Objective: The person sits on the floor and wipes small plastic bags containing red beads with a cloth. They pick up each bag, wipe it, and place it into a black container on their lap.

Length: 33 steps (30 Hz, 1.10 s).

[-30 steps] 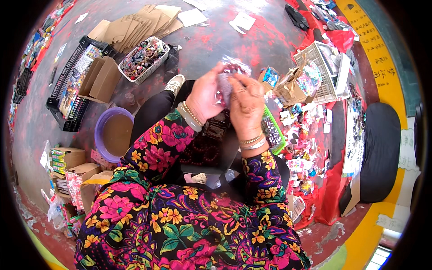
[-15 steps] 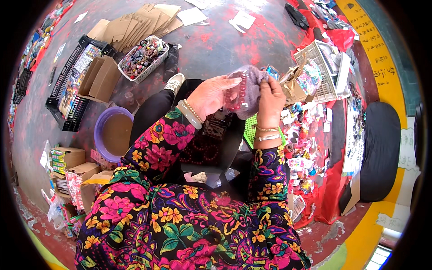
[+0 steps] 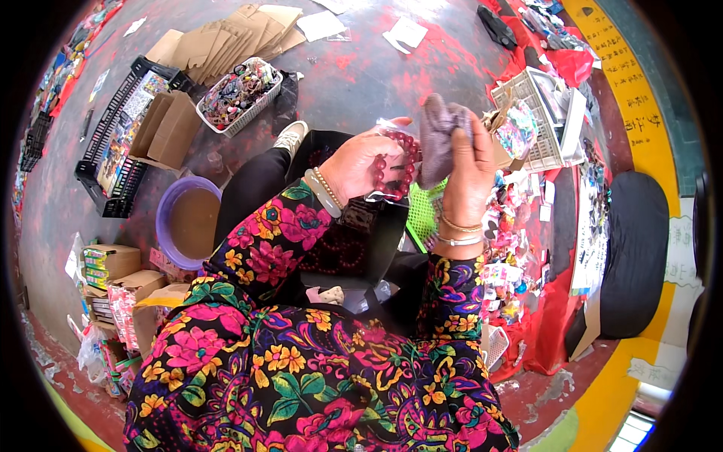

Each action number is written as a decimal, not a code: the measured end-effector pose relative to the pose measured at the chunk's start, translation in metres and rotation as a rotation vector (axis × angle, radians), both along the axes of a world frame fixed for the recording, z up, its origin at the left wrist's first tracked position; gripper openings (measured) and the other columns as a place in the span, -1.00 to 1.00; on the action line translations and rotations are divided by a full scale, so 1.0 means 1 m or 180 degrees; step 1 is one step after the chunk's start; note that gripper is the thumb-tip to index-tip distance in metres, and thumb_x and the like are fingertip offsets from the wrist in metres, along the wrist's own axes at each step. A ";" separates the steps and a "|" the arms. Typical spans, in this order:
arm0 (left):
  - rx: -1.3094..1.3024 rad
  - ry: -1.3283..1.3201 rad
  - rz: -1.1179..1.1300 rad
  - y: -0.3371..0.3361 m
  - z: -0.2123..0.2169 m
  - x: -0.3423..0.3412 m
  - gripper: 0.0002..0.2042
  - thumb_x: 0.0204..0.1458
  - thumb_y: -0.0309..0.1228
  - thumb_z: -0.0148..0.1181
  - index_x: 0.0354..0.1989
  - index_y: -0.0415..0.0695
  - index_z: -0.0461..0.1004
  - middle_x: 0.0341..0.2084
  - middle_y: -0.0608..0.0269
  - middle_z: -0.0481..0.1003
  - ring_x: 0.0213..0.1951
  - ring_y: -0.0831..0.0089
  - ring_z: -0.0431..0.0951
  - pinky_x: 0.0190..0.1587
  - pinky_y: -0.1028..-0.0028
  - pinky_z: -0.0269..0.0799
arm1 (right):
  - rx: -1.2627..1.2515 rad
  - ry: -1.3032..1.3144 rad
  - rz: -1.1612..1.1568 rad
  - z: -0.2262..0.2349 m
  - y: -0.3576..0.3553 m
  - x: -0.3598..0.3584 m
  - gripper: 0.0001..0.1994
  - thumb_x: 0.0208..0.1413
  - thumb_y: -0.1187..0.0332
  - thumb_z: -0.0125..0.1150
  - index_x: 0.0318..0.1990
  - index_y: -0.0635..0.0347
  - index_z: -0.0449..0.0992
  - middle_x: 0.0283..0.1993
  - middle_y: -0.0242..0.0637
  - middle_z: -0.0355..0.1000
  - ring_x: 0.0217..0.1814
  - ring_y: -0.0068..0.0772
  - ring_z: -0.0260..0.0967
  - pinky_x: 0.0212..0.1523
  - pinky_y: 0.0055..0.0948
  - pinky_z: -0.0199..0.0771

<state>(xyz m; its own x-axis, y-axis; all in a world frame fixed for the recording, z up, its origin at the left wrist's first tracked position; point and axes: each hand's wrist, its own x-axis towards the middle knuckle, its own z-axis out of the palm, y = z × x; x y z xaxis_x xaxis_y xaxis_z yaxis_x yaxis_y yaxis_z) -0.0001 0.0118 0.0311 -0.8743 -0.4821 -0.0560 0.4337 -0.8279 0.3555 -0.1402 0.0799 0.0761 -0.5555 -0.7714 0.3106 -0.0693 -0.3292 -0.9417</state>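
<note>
My left hand (image 3: 360, 162) holds a dark red bead bracelet (image 3: 393, 163) inside a clear plastic bag. My right hand (image 3: 468, 175) grips a small grey-purple cloth pouch (image 3: 437, 137) just right of the bracelet, its fingers pointing up. Both hands are raised in front of my chest, close together and nearly touching. Below them, in my lap, lies a black bag (image 3: 354, 241) with more red beads in it. Bangles circle both wrists.
A purple basin (image 3: 188, 220) stands at left, near a white basket of trinkets (image 3: 239, 93), a black crate (image 3: 120, 147) and cardboard boxes (image 3: 169, 128). A white wire basket (image 3: 542, 113) and packaged small goods (image 3: 512, 248) lie right on red cloth. A green basket (image 3: 423, 215) sits under my right wrist.
My hands moved right and apart slightly. The bracelet in its clear bag now shows in my left hand, and my right hand has lifted the grey pouch clear of it.
</note>
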 end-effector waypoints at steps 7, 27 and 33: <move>0.0238 0.0078 0.0138 0.002 -0.004 -0.003 -0.66 0.20 -0.08 -0.20 -0.18 -0.08 0.38 -0.32 0.27 0.46 -0.26 0.42 0.47 -0.15 0.36 0.40 | 0.0411 0.2270 -0.0162 -0.034 -0.008 0.026 -0.71 -0.04 0.53 0.06 -0.11 0.14 0.49 -0.03 -0.23 0.41 0.03 -0.21 0.27 0.09 -0.35 0.21; -0.0023 0.0112 -0.0179 0.010 0.016 0.003 -0.32 0.10 0.20 -0.33 -0.08 -0.27 0.34 -0.24 0.15 0.46 -0.16 0.38 0.45 -0.03 0.37 0.34 | -0.0184 0.3442 -0.0739 -0.016 -0.003 0.030 -0.64 -0.22 0.66 0.09 -0.21 0.07 0.54 -0.13 -0.26 0.43 -0.09 -0.21 0.34 0.00 -0.33 0.30; 0.0128 0.0319 0.0382 0.007 0.002 -0.003 -0.48 0.18 0.02 -0.27 -0.03 -0.24 0.30 -0.21 0.16 0.45 -0.17 0.40 0.45 -0.07 0.39 0.36 | -0.0189 0.2433 -0.0616 -0.030 -0.007 0.025 -0.65 -0.12 0.67 0.08 -0.17 0.06 0.54 -0.13 -0.27 0.44 -0.07 -0.26 0.34 -0.01 -0.42 0.32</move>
<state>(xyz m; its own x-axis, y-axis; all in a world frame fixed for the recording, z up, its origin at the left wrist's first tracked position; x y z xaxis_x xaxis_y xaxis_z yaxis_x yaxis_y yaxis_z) -0.0034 0.0192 0.0328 -0.8128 -0.5825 0.0072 0.5620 -0.7807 0.2731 -0.1154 0.0733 0.0459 -0.2941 -0.6530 0.6979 -0.7513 -0.2934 -0.5912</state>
